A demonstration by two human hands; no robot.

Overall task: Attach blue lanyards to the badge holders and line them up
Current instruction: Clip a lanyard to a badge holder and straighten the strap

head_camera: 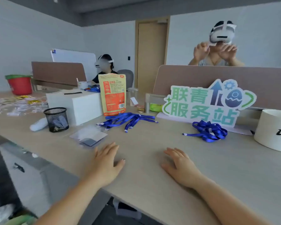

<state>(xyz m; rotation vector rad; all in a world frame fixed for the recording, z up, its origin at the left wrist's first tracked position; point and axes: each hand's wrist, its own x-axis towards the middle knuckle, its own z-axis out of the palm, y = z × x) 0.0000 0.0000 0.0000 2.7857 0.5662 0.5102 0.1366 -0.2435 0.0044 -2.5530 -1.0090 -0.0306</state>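
Note:
My left hand (106,161) and my right hand (179,164) lie flat on the light wooden table (144,184), fingers straight, holding nothing. A stack of clear badge holders (89,136) lies just beyond my left hand, near the table's left edge. Several blue lanyards (130,120) are spread out in the middle of the table behind the holders. A second bundle of blue lanyards (208,130) lies tangled to the right, in front of a sign.
A black mesh pen cup (56,119), a white box (75,104) and an orange pouch (112,95) stand at the back left. A cut-out sign (206,103) and a white round box (273,129) stand at the right. Two people sit behind the dividers.

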